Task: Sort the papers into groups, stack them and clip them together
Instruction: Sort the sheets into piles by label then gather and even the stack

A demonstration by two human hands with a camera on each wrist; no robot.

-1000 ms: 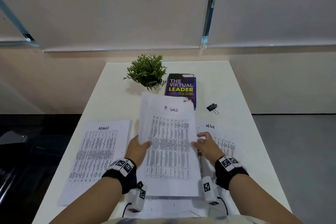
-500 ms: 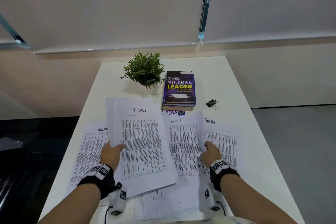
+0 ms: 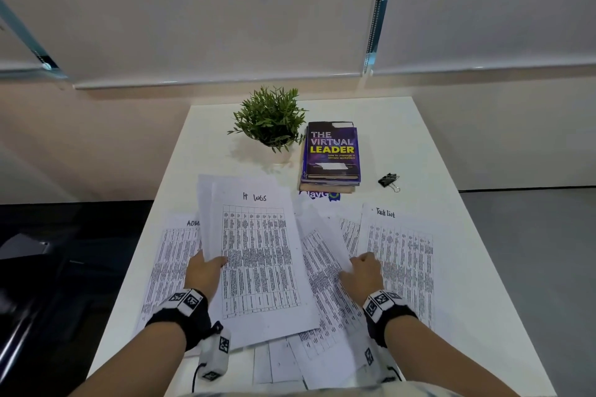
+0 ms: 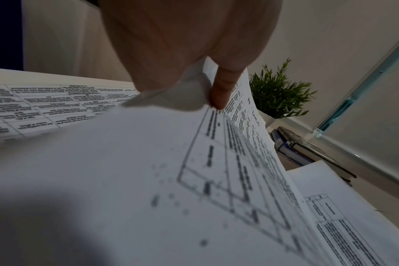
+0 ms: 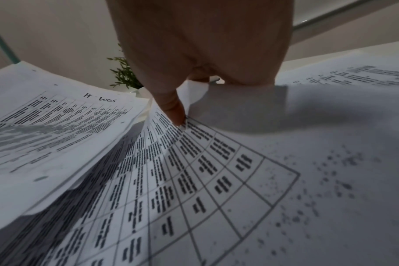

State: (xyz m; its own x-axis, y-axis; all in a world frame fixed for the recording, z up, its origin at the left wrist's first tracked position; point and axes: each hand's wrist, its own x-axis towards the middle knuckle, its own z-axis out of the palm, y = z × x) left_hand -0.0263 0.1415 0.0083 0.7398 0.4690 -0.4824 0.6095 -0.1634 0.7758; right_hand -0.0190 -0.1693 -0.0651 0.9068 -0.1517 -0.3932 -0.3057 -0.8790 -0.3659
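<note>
Left hand (image 3: 206,271) pinching a sheaf of white printed table sheets headed "IT LOGS" (image 3: 258,251) at its left edge, right hand (image 3: 362,274) pinching a curled white printed sheet (image 3: 322,245), black binder clip (image 3: 388,180) well beyond its fingertips

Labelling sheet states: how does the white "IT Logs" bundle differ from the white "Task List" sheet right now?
The white "IT Logs" bundle is several sheets, pinched by the left hand and lifted off the white table; the white "Task List" sheet lies flat at the right, ungripped. The bundle is skewed, the sheet squarer. Both carry printed tables and handwritten headings.
</note>
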